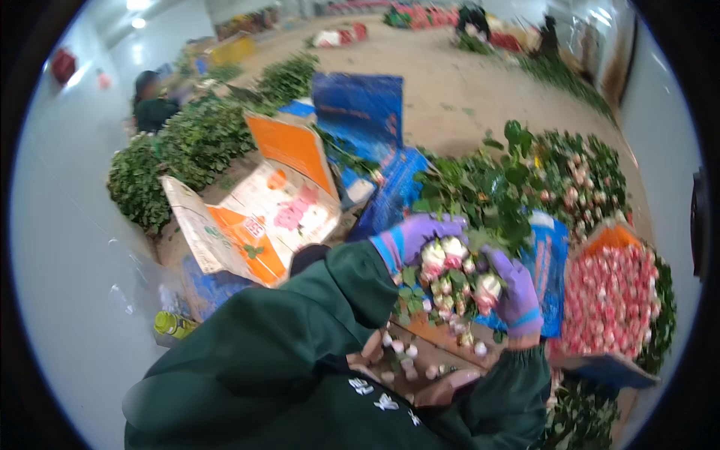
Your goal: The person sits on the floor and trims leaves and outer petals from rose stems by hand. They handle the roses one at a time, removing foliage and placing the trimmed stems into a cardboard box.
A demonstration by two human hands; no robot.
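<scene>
A bunch of pink-and-white roses (453,253) with green leaves is between my hands, in front of me. My left hand (420,238), in a purple glove, is closed around the bunch from its left side, its fingers across the stems just above the blooms. On the right side my right hand (514,291), also gloved in purple, curls round the bunch beside a large rose (487,291). Leafy stems (487,187) spread away from me beyond the hands. Smaller buds (445,301) hang below the larger blooms. Parts of my fingers are hidden by leaves.
At right stands a box (611,366) packed with pink roses (609,296), with more roses (577,187) behind it. Blue boxes (357,112) and an opened orange-and-white box (292,157) are at left. Leafy stems (202,135) lie farther back, near a person (154,105). Fallen blooms (409,351) lie below.
</scene>
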